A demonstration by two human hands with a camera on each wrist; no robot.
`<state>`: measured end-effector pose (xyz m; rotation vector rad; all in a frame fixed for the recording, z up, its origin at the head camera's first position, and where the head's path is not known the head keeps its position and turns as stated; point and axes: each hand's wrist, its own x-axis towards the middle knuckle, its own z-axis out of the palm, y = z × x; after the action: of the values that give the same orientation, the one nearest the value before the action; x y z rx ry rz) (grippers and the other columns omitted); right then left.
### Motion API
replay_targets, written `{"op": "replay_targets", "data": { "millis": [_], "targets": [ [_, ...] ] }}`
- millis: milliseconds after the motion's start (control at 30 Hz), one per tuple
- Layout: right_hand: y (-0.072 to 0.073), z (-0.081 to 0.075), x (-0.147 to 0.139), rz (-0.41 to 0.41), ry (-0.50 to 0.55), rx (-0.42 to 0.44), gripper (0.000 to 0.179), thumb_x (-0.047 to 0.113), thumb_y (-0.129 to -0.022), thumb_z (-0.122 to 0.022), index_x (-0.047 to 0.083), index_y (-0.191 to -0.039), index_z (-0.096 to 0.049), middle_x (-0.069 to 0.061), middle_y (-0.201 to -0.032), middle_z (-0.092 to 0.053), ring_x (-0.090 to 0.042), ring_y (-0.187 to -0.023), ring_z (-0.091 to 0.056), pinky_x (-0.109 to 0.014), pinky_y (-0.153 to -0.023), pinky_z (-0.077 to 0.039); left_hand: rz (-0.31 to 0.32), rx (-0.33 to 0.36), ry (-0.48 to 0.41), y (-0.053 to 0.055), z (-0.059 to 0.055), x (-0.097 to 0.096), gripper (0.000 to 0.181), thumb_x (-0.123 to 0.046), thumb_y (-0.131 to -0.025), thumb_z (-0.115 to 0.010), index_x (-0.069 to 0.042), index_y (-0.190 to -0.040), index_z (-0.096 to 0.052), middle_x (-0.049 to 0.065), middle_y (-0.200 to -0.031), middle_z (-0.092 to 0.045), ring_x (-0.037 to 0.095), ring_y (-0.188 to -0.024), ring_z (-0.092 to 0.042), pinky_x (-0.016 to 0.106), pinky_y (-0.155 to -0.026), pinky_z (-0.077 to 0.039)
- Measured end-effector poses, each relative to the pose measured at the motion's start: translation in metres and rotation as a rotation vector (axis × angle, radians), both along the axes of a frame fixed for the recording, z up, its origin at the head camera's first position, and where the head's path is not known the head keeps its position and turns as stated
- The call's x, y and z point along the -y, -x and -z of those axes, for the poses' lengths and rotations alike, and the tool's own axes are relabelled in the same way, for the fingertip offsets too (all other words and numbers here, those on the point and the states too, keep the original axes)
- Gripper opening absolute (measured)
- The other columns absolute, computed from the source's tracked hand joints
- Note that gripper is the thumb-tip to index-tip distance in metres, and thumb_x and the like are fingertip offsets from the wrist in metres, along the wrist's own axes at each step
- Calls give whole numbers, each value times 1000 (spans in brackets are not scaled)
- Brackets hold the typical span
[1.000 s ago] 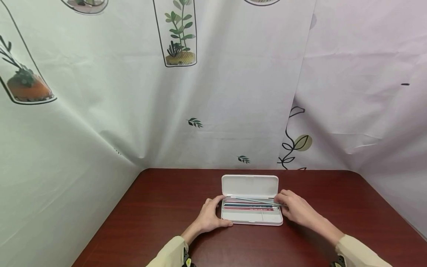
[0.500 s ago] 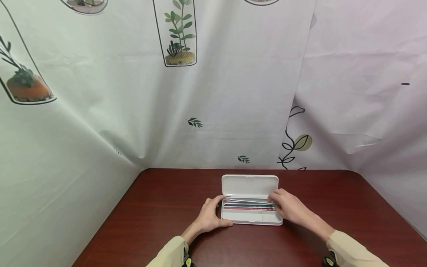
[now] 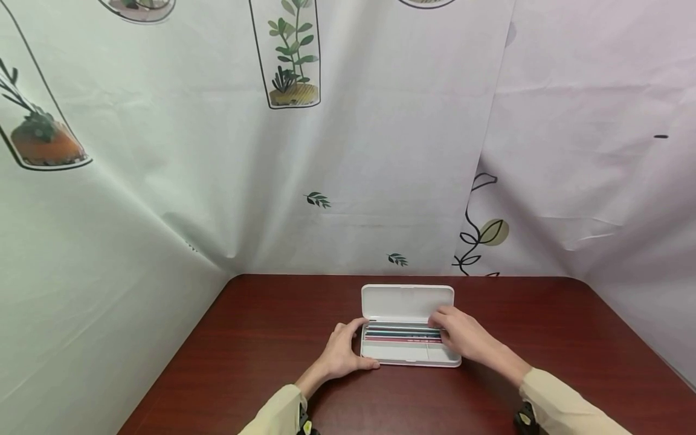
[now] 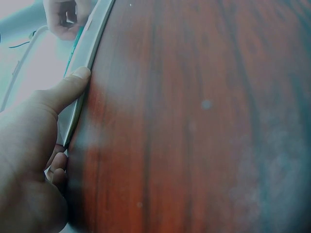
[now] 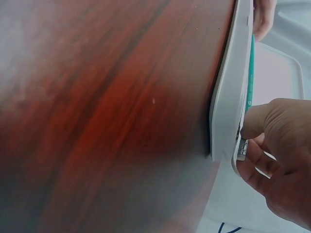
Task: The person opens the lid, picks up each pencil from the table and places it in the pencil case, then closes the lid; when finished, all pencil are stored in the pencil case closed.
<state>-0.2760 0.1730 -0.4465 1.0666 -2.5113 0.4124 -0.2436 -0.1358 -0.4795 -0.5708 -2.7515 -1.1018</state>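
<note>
A white pencil case (image 3: 396,351) lies on the table with its lid (image 3: 406,301) raised at the back. Several pencils (image 3: 401,333), greenish, dark and pinkish, lie side by side along its rear half. My left hand (image 3: 341,351) grips the case's left end, thumb at the front edge and fingers round the far side. Over the right end, my right hand (image 3: 463,333) holds a green pencil (image 5: 250,73) by its silver-tipped end, between thumb and fingers. That pencil lies low, along the inside of the case. The fingers partly hide the pencils' right ends.
The dark red wooden table (image 3: 283,314) stretches out around the case. Behind it and at both sides hangs a white cloth (image 3: 380,181) printed with plants. Small dividers mark off sections at the front right of the case.
My right hand has moved left and inward over the case. The pencil it holds has come down from a slant to lie alongside the others. My left hand has stayed put.
</note>
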Motion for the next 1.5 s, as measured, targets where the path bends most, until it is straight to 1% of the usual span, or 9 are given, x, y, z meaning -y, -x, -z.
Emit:
{"op": "replay_targets", "data": {
  "millis": [233,500,633,767,967,1100,1267,1367,1500],
  "targets": [
    [4,3,3,2,-6,7,30,-13,-71,-66,14,-85,-66,6,-85,-54,-13,-77,-51,-32,-65,-48,3,-1,-2,1,2,0,86,-37,-64,-94,-15,-137,-55,1,-103,-52,20,-98,-45,36,-80,-40],
    [3,2,0,7,28,-40,28,-12,-74,-70,13,-86,-66,3,-89,-56,-15,-82,-53,-33,-68,-49,1,7,-7,0,1,0,86,-36,-64,-94,-16,-138,-54,1,-104,-51,19,-97,-44,37,-80,-40],
    [1,-1,-8,15,90,-76,27,-10,-73,-73,12,-87,-67,5,-90,-56,-13,-82,-52,-32,-66,-48,4,-2,-4,1,0,0,86,-36,-64,-94,-15,-138,-54,1,-103,-51,19,-97,-45,36,-80,-40],
    [1,-6,-20,9,174,-89,27,-10,-72,-74,10,-90,-68,7,-86,-56,-9,-76,-50,-30,-63,-47,4,-14,0,2,0,0,86,-36,-64,-94,-14,-137,-55,0,-103,-51,19,-97,-45,36,-81,-39],
    [6,-17,-35,20,291,-88,24,-11,-75,-72,5,-92,-69,1,-86,-63,-9,-72,-53,-30,-61,-48,2,-6,4,1,1,1,87,-37,-64,-94,-14,-138,-54,1,-103,-51,19,-97,-45,36,-80,-39],
    [13,-27,-39,49,364,-99,21,-11,-78,-69,4,-93,-69,-2,-86,-64,-12,-71,-54,-31,-62,-47,2,2,-1,1,1,2,87,-37,-65,-94,-14,-138,-54,2,-104,-50,20,-97,-45,37,-80,-39],
    [22,-39,-34,117,445,-34,17,-8,-83,-68,4,-95,-70,-2,-89,-67,-17,-75,-58,-36,-65,-49,-1,-4,3,1,1,2,87,-38,-65,-94,-14,-138,-54,2,-103,-50,19,-96,-44,36,-80,-39],
    [25,-42,-30,159,473,47,13,-4,-87,-67,3,-98,-71,-5,-93,-68,-21,-79,-60,-38,-69,-49,-4,-3,7,-1,1,2,87,-38,-65,-93,-14,-138,-54,1,-102,-50,18,-96,-44,35,-80,-38],
    [30,-44,-25,198,487,151,11,2,-92,-67,3,-102,-71,-8,-96,-68,-21,-80,-58,-35,-69,-47,-5,2,10,-1,0,1,87,-39,-65,-93,-15,-138,-53,1,-103,-49,18,-95,-44,36,-79,-38]
  ]
}}
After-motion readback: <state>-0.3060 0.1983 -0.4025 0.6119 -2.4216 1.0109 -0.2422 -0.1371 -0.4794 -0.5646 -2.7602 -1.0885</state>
